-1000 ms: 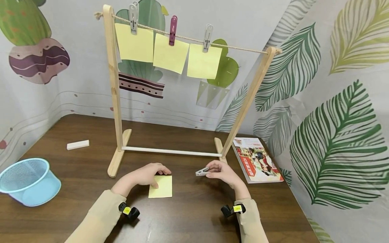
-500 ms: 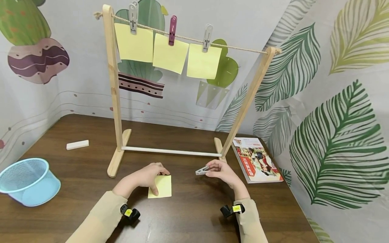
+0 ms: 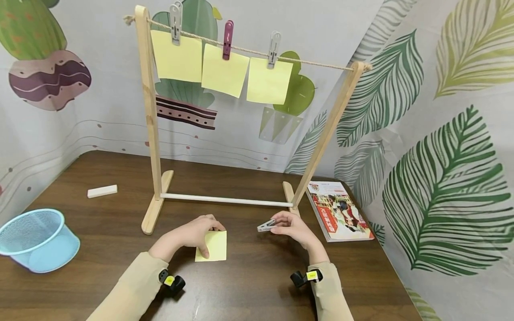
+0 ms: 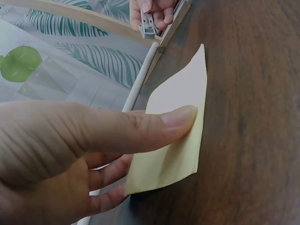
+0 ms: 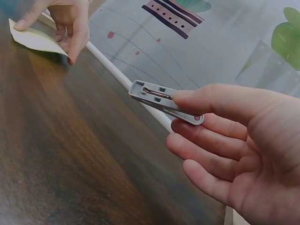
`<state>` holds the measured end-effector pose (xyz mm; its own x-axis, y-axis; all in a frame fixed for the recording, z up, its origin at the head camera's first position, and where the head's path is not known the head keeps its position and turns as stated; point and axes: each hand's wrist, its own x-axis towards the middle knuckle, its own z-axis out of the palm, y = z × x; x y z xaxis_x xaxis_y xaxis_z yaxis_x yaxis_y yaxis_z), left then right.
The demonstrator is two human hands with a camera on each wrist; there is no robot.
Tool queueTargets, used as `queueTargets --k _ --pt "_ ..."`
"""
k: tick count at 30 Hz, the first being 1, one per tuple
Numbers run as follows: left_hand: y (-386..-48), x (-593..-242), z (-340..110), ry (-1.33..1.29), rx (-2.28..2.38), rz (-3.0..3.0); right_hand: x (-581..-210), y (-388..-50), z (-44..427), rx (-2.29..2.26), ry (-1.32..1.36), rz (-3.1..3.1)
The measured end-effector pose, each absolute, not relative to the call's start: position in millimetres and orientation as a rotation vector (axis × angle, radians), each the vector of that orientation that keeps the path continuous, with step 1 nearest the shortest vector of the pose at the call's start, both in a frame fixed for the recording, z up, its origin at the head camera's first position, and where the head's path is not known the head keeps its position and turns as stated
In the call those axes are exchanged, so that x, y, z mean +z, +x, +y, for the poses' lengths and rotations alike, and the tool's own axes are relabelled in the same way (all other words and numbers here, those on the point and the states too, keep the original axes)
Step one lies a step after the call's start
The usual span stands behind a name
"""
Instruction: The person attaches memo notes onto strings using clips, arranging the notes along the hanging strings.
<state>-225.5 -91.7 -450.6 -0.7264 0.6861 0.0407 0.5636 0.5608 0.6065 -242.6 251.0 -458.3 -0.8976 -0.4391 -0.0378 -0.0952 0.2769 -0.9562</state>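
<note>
My left hand [image 3: 199,232] pinches a yellow sticky note [image 3: 217,246] between thumb and fingers, just over the table. In the left wrist view the note [image 4: 176,93] bends a little, with the thumb across its face. To the right, my right hand [image 3: 295,227] holds a grey clothespin [image 3: 266,226] by its handle end. The right wrist view shows the clothespin [image 5: 154,96] with its metal spring, thumb on top and fingers beneath. Three yellow notes hang from a rope [image 3: 321,63]: the left [image 3: 178,58] and right [image 3: 269,82] under grey clothespins, the middle [image 3: 225,71] under a purple one [image 3: 228,40].
A wooden stand [image 3: 150,116] with a white crossbar [image 3: 226,199] carries the rope behind my hands. On the left are a blue mesh basket [image 3: 56,245] and a white block [image 3: 102,191]. A book [image 3: 341,214] lies by the stand's right foot.
Both hands keep their holds on the note and the clothespin. The left thumb and the note have shifted very slightly; otherwise the scene looks the same.
</note>
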Motion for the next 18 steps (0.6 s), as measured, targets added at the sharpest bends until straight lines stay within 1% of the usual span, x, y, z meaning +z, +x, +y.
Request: queueTargets --k 4,18 --pt "-226.7 -452.5 -90.1 0.989 0.897 2.584 -458.9 -242.4 250.2 -1.668 -0.476 2.246" --pt "-227.0 -453.9 -90.8 0.898 0.945 2.514 -462.6 -243.1 248.7 -1.732 -0.493 2.269"
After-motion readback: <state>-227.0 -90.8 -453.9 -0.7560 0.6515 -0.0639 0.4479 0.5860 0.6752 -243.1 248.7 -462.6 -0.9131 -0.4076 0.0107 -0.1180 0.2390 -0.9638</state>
